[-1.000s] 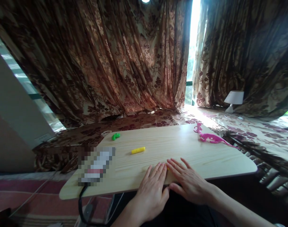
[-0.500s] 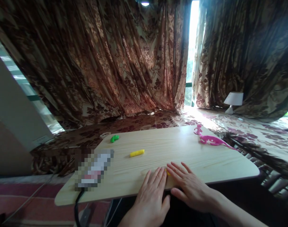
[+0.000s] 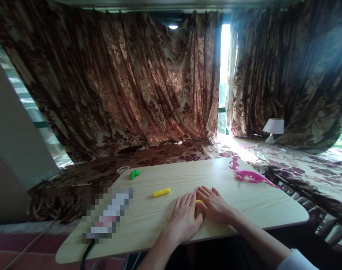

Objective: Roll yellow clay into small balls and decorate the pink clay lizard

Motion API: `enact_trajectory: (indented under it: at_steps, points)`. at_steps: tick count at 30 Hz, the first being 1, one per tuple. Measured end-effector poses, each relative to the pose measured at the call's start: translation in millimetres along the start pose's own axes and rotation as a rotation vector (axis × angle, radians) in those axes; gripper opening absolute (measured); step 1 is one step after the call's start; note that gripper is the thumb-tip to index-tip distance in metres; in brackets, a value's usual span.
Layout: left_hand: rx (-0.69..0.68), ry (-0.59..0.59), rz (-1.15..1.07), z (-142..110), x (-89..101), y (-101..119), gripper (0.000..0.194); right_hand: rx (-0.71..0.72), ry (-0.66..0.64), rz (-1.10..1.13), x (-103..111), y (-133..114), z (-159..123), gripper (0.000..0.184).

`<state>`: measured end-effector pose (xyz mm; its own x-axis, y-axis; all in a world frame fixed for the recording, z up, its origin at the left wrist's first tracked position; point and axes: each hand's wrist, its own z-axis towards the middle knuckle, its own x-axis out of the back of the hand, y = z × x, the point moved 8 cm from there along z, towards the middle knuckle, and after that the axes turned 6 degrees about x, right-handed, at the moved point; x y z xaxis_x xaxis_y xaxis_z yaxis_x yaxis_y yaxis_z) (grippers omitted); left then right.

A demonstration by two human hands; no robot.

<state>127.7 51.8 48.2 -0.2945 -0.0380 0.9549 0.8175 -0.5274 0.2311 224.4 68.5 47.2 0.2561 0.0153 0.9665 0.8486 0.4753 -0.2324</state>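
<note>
My left hand (image 3: 187, 217) lies palm down on the pale wooden table, its fingers stretched forward. Beside it my right hand (image 3: 215, 206) is also flat, fingers extended, the two nearly touching. A bit of yellow, clay-like material (image 3: 199, 201) peeks out between them; the rest of it is covered by the hands, so its full shape is hidden. Farther left lies a thick yellow stick (image 3: 162, 192) that looks like modelling clay. Toward the far left corner sits a curved green piece (image 3: 135, 174).
The wooden table (image 3: 187, 172) has rounded corners. A pink, animal-shaped thing with a long tail (image 3: 251, 176) lies at its right end. A pixelated object with a black cord (image 3: 109, 215) rests on the left. Beyond stand a white lamp (image 3: 273, 127) and patterned curtains (image 3: 159, 82).
Both hands have slid forward over the tabletop, away from its near edge, still flat on the yellow material. The view has tilted upward slightly. The other pieces stay in place.
</note>
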Motion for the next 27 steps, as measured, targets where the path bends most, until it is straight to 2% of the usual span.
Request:
enact_trajectory:
  at_steps: [2,6,8,11,16,19,21,27]
  points:
    - [-0.031,-0.002,-0.003,-22.6,-0.6,2.6,0.062,0.054,-0.013,0.013,-1.3,-14.4,-21.0,0.055]
    - [-0.187,-0.004,0.029,-75.5,-4.9,12.2,0.070,0.196,-0.037,0.065,-2.7,-51.7,-73.3,0.057]
    - [-0.217,-0.013,0.041,-87.5,-7.4,13.4,0.074,0.215,-0.046,0.078,-3.6,-60.1,-85.1,0.059]
    - [-0.182,0.004,0.035,-75.4,-5.1,11.4,0.069,0.151,-0.040,0.058,-5.7,-50.4,-70.9,0.059]
    - [-0.021,0.012,0.021,-11.7,-1.3,-0.6,0.063,-0.009,0.001,0.002,-2.8,-6.7,-6.0,0.058]
    - [0.008,0.017,0.020,4.6,-1.4,-3.5,0.063,-0.012,0.012,-0.010,-0.9,2.2,9.8,0.055]
    - [-0.002,0.015,0.014,-5.1,-1.3,-2.0,0.064,0.006,0.004,-0.009,-2.7,-3.1,0.5,0.054]
    - [-0.150,-0.020,0.017,-73.5,-0.6,12.5,0.064,0.162,-0.021,0.045,-7.3,-50.6,-70.0,0.057]
